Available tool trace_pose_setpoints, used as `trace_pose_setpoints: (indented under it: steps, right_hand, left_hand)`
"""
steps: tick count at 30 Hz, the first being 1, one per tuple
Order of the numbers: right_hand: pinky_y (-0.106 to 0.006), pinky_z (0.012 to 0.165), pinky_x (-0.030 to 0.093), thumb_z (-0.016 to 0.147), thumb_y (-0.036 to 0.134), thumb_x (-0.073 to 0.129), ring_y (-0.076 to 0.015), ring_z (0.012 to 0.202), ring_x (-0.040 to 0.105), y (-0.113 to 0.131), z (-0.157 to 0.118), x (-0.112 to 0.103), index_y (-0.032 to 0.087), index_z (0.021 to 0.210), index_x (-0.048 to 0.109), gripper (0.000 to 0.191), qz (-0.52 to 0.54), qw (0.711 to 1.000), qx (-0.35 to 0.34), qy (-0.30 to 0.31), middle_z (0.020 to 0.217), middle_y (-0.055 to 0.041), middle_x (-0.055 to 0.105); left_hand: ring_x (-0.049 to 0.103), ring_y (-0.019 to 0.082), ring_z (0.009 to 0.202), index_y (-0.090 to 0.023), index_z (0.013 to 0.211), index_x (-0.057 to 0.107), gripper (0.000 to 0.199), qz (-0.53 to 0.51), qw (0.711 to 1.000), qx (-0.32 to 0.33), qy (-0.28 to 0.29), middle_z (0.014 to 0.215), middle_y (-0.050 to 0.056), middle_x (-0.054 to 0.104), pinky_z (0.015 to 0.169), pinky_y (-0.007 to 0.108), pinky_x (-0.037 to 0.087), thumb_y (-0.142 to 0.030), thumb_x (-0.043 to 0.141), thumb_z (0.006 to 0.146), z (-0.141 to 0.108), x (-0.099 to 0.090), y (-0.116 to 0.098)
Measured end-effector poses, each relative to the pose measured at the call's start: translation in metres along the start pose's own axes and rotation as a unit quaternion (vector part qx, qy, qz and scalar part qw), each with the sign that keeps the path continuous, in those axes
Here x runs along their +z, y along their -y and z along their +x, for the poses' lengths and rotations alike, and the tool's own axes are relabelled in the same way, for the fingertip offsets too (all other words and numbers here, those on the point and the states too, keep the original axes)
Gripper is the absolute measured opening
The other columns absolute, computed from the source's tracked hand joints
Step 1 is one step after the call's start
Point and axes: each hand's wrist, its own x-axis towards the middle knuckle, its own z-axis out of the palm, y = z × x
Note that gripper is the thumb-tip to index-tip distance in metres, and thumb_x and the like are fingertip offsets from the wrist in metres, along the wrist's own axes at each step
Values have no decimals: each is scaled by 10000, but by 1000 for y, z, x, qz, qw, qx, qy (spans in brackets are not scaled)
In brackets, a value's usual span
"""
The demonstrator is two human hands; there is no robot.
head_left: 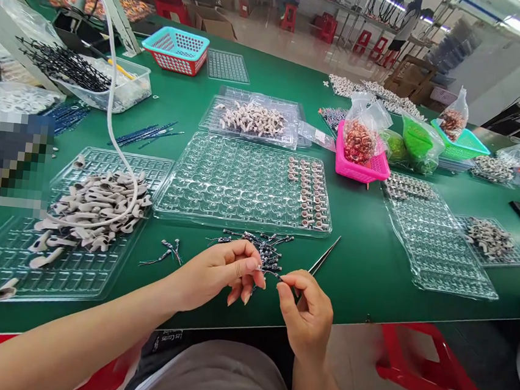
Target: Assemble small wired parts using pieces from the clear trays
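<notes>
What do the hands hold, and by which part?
Left hand pinches a thin wired piece by its pale end, right hand its dark part. Whether tweezers are held too is unclear.

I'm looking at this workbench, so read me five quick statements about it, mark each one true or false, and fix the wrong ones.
1. The left hand and right hand hold a thin wired part between them. True.
2. Grey curved parts lie heaped on the left tray. True.
3. The middle tray is filled from end to end. False: on the middle tray, small round parts sit only toward the right end.
4. The pink basket stands left of the middle tray. False: the pink basket is to its right.
5. Tweezers stick out beside the right hand. True.
</notes>
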Motion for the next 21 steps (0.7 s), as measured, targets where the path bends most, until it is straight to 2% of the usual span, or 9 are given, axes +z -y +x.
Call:
trace_pose_setpoints:
  steps: [21]
  right_hand:
    - [-246, 629, 496, 884, 151, 608, -132, 712, 623, 1, 2, 2, 216, 901, 635, 72, -56, 998, -14, -4, 799, -8, 662]
  left_hand:
    - [621, 115, 555, -169, 861, 497, 326, 7, 1000, 13, 6, 797, 45, 709, 441, 193, 436, -450, 662, 856, -2, 0, 1]
